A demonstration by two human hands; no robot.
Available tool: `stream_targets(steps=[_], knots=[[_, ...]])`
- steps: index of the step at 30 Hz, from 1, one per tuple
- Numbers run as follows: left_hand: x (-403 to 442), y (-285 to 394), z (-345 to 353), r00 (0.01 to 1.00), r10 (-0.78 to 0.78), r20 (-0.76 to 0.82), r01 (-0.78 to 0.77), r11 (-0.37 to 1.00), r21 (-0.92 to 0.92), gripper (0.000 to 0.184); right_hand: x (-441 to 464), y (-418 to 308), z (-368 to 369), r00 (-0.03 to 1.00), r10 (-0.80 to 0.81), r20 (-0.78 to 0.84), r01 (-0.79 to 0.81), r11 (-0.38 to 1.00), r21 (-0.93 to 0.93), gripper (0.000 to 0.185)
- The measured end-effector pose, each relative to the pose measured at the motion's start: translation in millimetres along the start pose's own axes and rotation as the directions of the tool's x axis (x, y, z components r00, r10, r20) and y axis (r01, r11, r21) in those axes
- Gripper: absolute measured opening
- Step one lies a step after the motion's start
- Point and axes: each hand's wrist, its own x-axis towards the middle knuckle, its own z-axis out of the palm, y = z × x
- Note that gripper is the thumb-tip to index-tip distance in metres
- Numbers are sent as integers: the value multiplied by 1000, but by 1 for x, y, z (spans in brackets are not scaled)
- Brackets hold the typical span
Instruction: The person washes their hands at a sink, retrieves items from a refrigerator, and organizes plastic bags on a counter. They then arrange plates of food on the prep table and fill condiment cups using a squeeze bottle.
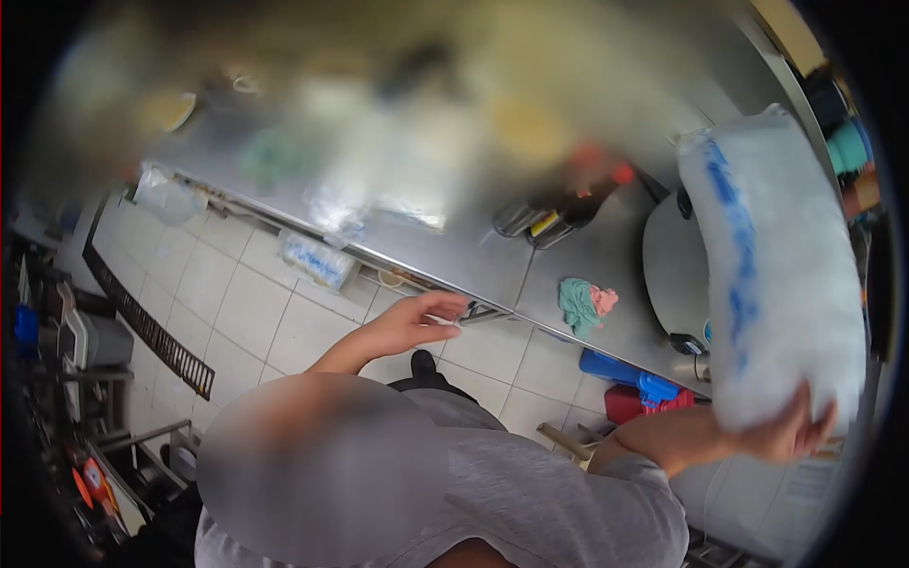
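Right hand [788,431]: grip holding white bag [791,256] at right end of table [473,263]. Left hand [417,322]: grip wide, near table edge.

Through my head feed: pale square floor tiles [227,284] with thin darker grout lines. Long dark slotted grate [180,358] set along the floor at left, looks curved in the wide lens. Grey metal counter [473,260] runs diagonally across, seam partway along, soft light sheen on top. Dark metal rack [104,376] crowds the left edge. Upper background's too blurred for me to read.
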Motion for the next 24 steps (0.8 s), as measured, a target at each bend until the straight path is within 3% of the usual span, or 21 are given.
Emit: stream_targets(steps=[1, 2, 4, 6, 7, 9, 10, 11, 12, 13, 14, 15, 17, 18, 19, 21, 22, 24], knots=[[-6, 15, 3, 997, 16, 74, -14, 1000, -23, 55, 22, 11, -51, 840, -447, 306, 516, 834, -196, 24], [-11, 29, 5, 988, 35, 149, -29, 999, -46, 60, 34, -2, -55, 621, -653, 434, 775, 596, -211, 28], [-25, 49, 7, 956, 125, 266, -76, 979, -189, 84, 13, -42, -17, 588, -690, 423, 797, 583, -158, 38], [-43, 64, 10, 888, 400, 229, -289, 870, -399, 94, -37, -78, 41, 682, -611, 403, 675, 737, -27, 39], [-54, 70, 10, 894, 402, 195, -300, 863, -406, 94, -67, -95, 69, 721, -564, 403, 599, 799, 45, 40], [-83, 80, 2, 740, 668, -78, -545, 529, -651, 96, -128, -118, 100, 782, -457, 424, 418, 889, 186, 42], [-109, 88, -5, 771, 544, -330, -563, 342, -752, 76, -166, -94, 78, 722, 316, 615, -333, 939, -91, 46], [-127, 83, -24, 816, 289, -501, -578, 407, -707, 64, -210, -167, 127, 470, 499, 728, -770, 635, 62, 46], [-148, 76, -48, 771, 13, -637, -566, 472, -676, 53, -246, -205, 150, 324, 454, 830, -832, 554, 21, 52], [-172, 48, -72, 729, -97, -678, -539, 530, -655, 47, -290, -216, 152, 177, 326, 929, -844, 536, -27, 59], [-198, 8, -98, 674, -197, -712, -502, 584, -637, 41, -318, -245, 161, -31, 267, 963, -896, 420, -146, 57], [-228, -28, -115, 597, -293, -747, -469, 627, -622, 42, -346, -260, 158, -337, 201, 920, -895, 236, -379, 61], [-286, -90, -130, 452, -450, -770, -373, 689, -621, 42, -403, -267, 150, -665, 67, 744, -564, 609, -558, 56], [-311, -128, -136, 384, -515, -767, -330, 699, -634, 44, -433, -267, 143, -796, 28, 604, -422, 690, -588, 54], [-329, -166, -140, 266, -589, -763, -329, 689, -646, 47, -461, -271, 139, -846, 63, 529, -278, 795, -539, 56], [-346, -224, -145, 98, -651, -753, -269, 711, -650, 52, -512, -278, 129, -755, 46, 654, -268, 889, -372, 60], [-342, -243, -152, 86, -662, -745, -279, 701, -656, 52, -534, -284, 132, -766, 35, 642, -265, 893, -365, 60], [-323, -275, -168, 85, -590, -803, -138, 791, -596, 55, -571, -299, 139, -619, -51, 784, -394, 883, -253, 66]])
